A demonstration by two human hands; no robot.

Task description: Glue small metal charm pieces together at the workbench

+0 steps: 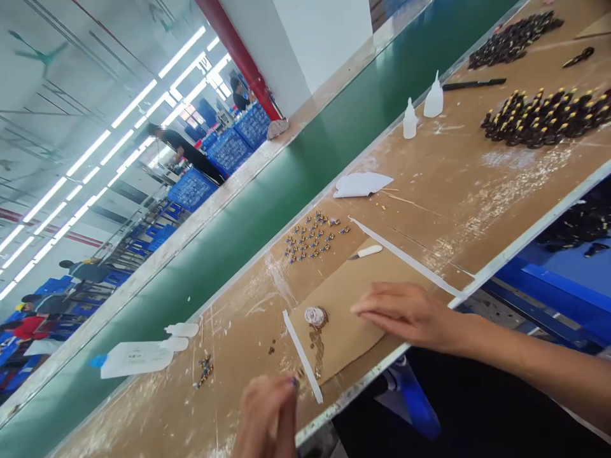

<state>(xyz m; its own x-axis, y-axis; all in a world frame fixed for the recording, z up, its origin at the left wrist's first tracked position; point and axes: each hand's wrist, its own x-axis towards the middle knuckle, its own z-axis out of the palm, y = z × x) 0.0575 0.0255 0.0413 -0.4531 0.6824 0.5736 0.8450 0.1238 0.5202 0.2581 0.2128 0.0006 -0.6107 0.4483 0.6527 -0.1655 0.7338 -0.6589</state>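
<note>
My left hand (pixel 270 413) is at the near edge of the table, blurred, its fingers pinched on a small part with a blue tip (pixel 293 381). My right hand (pixel 405 312) rests over the cardboard sheet (pixel 353 292), fingers stretched out together and pointing left; nothing shows in it. On the sheet stands a small round pot (pixel 315 316) with brown paste (pixel 317 350) smeared beside it. Farther back on the sheet lies a white-handled knife (pixel 370 251). Small blue-and-gold parts (pixel 312 238) are spread behind the sheet, and a smaller cluster of them (pixel 205 371) lies left.
White squeeze bottles (pixel 433 98) stand at the back right, near heaps of dark parts with yellow tips (pixel 544 117). A large clear bottle with a blue cap (pixel 136 359) lies left. A green conveyor belt (pixel 267 191) runs behind the table. People work beyond it.
</note>
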